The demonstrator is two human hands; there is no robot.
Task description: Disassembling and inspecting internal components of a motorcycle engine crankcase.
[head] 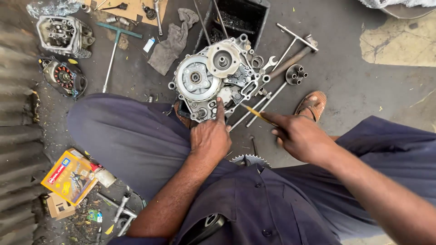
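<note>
Person seated low on a concrete floor [363,81], knees spread, dark blue work trousers and shirt. Engine case [218,79] sits on the floor just past the knees, at twelve o'clock from the hands; open side up, round clutch assembly [196,78] on its left half, a pale round cover [222,60] just beside that at two o'clock. Left hand [210,138] at the case's six o'clock edge, forefinger stretched out and its tip touching the metal near the lower rim, other fingers curled in; this grip holds nothing. Right hand [302,136] at four o'clock from the case, grip closed on a thin yellow-handled tool [255,112], shaft pointing toward ten o'clock, tip near the case's lower right corner; whether it touches cannot be told. Toothed sprocket [249,160] lies between the two wrists. Sandalled foot [311,103] just beyond the right hand. Long bolts [254,109] and a multi-socket wrench [295,75] at three o'clock from the case, T-handle wrench [293,41] farther out at two o'clock. Grey rag [175,43] at eleven o'clock, teal T-bar tool [113,50] well left of it. Cylinder head [63,36] and stator plate [63,77] at the far ten o'clock. Yellow parts box [68,177] at eight o'clock beside the left knee.
</note>
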